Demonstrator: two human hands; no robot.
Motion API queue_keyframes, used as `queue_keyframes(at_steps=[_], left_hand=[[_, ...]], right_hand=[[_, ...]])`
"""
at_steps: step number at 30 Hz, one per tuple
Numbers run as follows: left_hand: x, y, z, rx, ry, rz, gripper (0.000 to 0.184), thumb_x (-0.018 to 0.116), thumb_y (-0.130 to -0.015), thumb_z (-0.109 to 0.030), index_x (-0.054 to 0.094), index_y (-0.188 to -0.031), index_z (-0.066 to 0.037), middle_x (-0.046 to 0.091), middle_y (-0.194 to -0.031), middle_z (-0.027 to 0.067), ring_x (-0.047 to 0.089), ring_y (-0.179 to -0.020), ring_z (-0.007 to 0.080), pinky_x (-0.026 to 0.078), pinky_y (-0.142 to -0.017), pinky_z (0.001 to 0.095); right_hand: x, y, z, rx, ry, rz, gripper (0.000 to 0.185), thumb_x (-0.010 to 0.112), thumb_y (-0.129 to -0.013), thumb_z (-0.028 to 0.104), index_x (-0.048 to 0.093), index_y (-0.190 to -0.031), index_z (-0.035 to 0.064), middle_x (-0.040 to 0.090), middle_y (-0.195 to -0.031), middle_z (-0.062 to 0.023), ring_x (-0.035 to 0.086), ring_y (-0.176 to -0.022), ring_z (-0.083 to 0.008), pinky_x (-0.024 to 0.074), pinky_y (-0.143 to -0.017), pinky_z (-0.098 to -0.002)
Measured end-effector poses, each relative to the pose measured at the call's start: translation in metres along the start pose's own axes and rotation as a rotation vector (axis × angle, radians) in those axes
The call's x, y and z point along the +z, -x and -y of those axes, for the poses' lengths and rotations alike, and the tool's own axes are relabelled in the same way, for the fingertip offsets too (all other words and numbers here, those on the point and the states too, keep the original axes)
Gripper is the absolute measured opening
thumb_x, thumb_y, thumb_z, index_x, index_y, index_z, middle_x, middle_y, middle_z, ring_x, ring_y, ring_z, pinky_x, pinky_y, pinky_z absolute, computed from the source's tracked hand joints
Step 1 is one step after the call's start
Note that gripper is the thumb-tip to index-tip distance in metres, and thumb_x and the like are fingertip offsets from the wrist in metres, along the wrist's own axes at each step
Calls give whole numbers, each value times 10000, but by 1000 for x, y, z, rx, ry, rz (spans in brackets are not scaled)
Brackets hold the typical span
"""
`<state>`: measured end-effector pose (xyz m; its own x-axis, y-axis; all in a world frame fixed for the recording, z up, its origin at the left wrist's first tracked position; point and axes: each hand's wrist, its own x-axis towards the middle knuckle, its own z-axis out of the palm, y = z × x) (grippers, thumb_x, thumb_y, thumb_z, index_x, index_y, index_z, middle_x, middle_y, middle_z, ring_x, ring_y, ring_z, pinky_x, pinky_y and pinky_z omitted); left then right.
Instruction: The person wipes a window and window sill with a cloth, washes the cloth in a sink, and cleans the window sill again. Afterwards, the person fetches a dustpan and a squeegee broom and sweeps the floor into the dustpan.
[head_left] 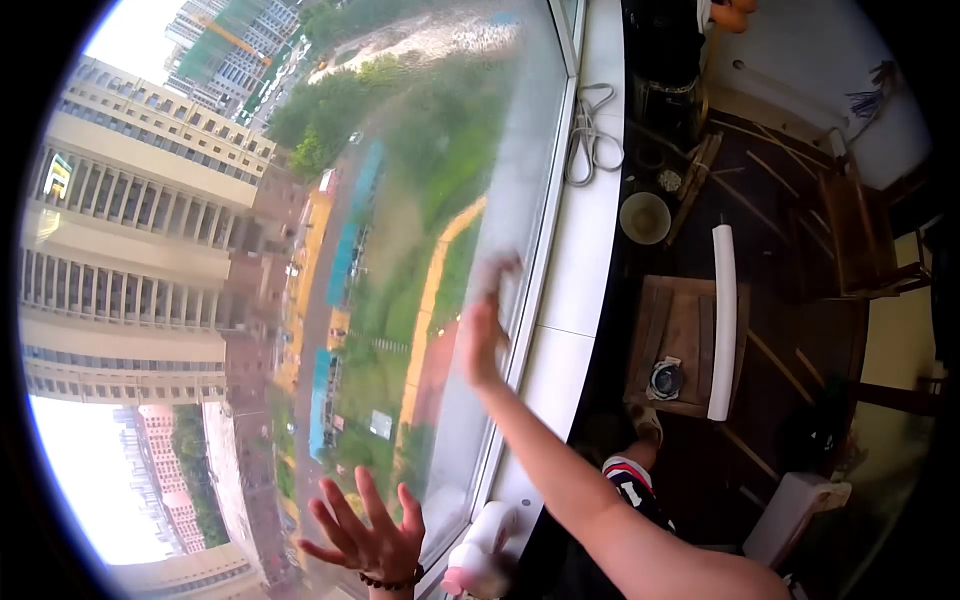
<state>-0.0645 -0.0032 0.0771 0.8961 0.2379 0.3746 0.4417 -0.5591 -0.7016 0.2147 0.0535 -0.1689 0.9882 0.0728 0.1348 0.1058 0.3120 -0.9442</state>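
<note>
Head view, the 1 view here: you are beside a tall window, looking down through its glass [400, 270] at a street, greenery and high buildings far below, all tilted sideways.

Your left hand [375, 540], with a beaded bracelet [390, 580] at the wrist, is raised at the lower edge before the glass. Its fingers are spread apart, with nothing seen in them; whether it touches the glass, you cannot tell. Your right hand [482, 335] reaches to the glass near the white frame [535, 305]. Blur hides its fingers, so whether they are apart, together or clamped on something, you cannot tell.

On the pale sill [568, 275] lie a looped cord [594, 140], at the far end, and a white bottle [490, 525] with a pink part, near your left hand. Beyond the sill, on the dark floor, are a bowl [645, 218] and a wooden stool [655, 325] with a long white strip [724, 320] across it.

As a judgement, a low sweep of either arm could knock the bottle over. Leaning too far across the sill could cost you balance, and a hard push could strain the glass.
</note>
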Motion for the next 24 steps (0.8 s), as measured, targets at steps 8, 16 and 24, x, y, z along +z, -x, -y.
queue_keyframes(at_steps=[8,16,24], left_hand=[[-37,-65,-22,-58,622,54,574,700,-870,-401,596,-1345,-96,410,-1513,280,362,-1422,463,167,-1166,639],[7,-94,-49,38,-161,38,722,639,-844,-662,559,-1431,-248,307,-1602,215,204,-1500,446,58,-1161,692],[9,-86,-46,25,-169,105,739,659,-820,-676,578,-1420,-251,290,-1601,239,193,-1493,475,71,-1135,729]], right_hand=[[31,-71,190,-419,-115,410,941,547,-852,644,306,-1531,39,206,-1598,-228,152,-1474,-435,66,-1223,-528],[-40,-82,-79,254,161,-66,687,228,-1084,468,193,-1554,-33,232,-1586,-223,255,-1461,-343,134,-1223,-432],[10,-168,223,-526,-165,449,787,697,-846,525,477,-1405,16,397,-1497,-247,285,-1465,-389,155,-1231,-552]])
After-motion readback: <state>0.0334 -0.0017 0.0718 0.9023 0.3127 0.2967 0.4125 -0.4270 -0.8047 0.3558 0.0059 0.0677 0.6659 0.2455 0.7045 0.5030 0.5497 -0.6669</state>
